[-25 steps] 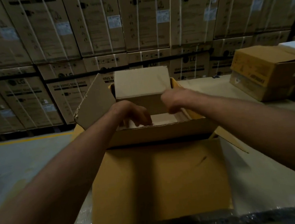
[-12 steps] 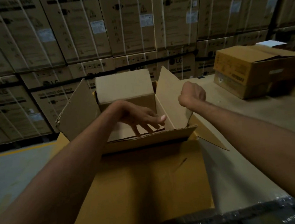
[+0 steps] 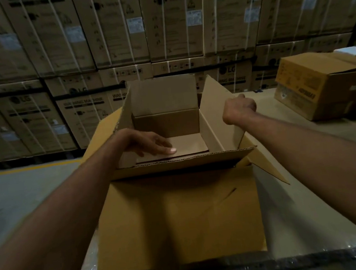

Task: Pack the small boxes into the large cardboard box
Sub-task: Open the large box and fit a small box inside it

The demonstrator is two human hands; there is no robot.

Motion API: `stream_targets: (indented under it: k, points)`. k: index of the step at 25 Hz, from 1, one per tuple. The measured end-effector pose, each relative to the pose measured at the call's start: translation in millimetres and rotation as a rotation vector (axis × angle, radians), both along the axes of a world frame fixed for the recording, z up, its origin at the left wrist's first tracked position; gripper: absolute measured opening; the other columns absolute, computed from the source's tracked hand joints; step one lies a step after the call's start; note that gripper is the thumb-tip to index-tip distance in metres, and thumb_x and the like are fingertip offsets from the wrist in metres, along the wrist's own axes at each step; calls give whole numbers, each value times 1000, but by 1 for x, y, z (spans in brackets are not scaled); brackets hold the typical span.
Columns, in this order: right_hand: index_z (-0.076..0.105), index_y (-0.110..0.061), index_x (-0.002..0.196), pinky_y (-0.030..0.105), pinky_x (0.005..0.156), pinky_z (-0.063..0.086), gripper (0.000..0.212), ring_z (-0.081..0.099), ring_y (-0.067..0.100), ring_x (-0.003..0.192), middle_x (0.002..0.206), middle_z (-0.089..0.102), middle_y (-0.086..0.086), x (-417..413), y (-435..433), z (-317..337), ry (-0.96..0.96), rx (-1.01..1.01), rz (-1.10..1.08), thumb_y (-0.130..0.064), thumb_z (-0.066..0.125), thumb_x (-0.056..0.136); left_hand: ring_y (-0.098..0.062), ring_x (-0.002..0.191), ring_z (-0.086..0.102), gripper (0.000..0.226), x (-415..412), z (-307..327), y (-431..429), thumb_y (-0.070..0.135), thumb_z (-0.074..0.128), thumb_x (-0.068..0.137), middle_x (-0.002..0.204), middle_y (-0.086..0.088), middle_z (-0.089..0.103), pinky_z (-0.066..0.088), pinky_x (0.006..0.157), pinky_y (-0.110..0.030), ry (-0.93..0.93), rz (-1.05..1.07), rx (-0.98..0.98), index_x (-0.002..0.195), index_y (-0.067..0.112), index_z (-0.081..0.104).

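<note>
Large cardboard box [image 3: 180, 216]: sits open on the bench [image 3: 292, 221], near flap folded down towards the camera, its yellow-brown face filling the lower middle of the view.
Inner box [image 3: 210, 130]: a smaller open box stands inside the far half of the large cardboard box, its flaps raised at the back, left and right.
Flat card [image 3: 191, 144]: a pale sheet lies on the floor of the inner box.
Left arm: reaches forward from the lower left, forearm crossing the left edge of the large cardboard box, wrist bent down into the inner box.
Left hand [image 3: 150, 143]: palm down, fingers extended and loosely together, fingertips resting on the flat card; it grips nothing.
Right arm: reaches in from the right edge, forearm raised above the large cardboard box's right flap.
Right hand [image 3: 239, 108]: seen from the back, fingers curled over the top edge of the inner box's right flap [image 3: 215, 110], which stands upright; how firmly it grips I cannot tell.
Second carton [image 3: 323, 83]: stands on the bench well to the right of the large cardboard box.
Stacked cartons [image 3: 163, 28]: strapped washing-machine boxes fill the wall behind the large cardboard box.
</note>
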State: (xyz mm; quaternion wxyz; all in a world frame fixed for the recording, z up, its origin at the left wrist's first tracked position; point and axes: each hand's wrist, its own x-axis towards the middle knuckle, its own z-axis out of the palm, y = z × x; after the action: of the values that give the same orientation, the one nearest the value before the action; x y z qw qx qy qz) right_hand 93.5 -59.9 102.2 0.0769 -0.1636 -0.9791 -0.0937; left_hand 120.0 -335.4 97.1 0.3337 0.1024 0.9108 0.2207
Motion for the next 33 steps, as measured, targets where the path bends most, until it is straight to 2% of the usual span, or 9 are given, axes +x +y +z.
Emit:
stream_targets:
  k: [5,8,11,14,16,21,25,28,33]
  points:
    - [60,-8,111,35,75,52,18,59,22,78,91,58,11,2,0,11,-102,-26,37,-22,53,102,-28,142,42,91,-13,1,-33,68,71,72,154,-3,45,33,118,-51,229,128,-26,148,24,47]
    - [63,-7,118,38,92,57,23,68,23,94,107,67,11,6,9,13,-143,-63,26,-20,52,102,-28,136,46,72,-21,-2,-60,49,74,85,147,-7,50,41,105,-40,347,220,-48,144,14,51]
    - [63,-8,122,38,90,57,26,68,23,94,110,68,11,11,14,8,-143,-53,25,-20,52,101,-27,127,50,54,-22,-17,-85,40,78,85,138,-5,53,43,93,-38,556,301,-146,131,19,61]
    - [57,-9,131,37,81,50,33,63,26,104,123,62,14,15,12,9,-135,-4,23,-21,50,101,-30,136,39,40,-21,-22,-93,30,78,84,145,-9,46,34,108,-49,942,320,-499,122,28,65]
    - [54,-9,134,39,76,45,35,58,27,107,128,57,16,17,9,9,-120,7,15,-21,51,101,-35,142,30,38,-23,-18,-92,25,76,83,150,-13,40,25,117,-58,1052,391,-683,120,28,67]
    - [62,-10,120,38,77,52,24,62,24,93,110,64,12,15,11,5,-194,-19,-37,-15,57,97,-37,125,46,32,-23,-18,-99,17,66,91,146,-18,39,43,105,-54,922,565,-683,122,15,66]
    - [60,-9,122,38,71,47,26,60,24,91,112,62,12,17,0,3,-192,63,-51,-20,57,99,-38,125,46,35,-24,-17,-110,21,62,94,151,-17,34,46,101,-51,868,519,-733,128,18,63]
    - [56,-9,132,39,76,45,35,58,26,101,121,58,15,21,-7,2,-196,85,-57,-25,55,101,-38,131,43,37,-22,-14,-110,22,63,94,157,-14,30,45,103,-53,812,477,-729,131,22,62]
    - [55,-8,133,39,85,47,33,59,27,111,129,58,15,30,-4,11,-192,23,-46,-20,53,102,-30,103,56,36,-18,0,-111,11,62,91,123,-14,51,55,87,-46,852,521,-554,127,14,62]
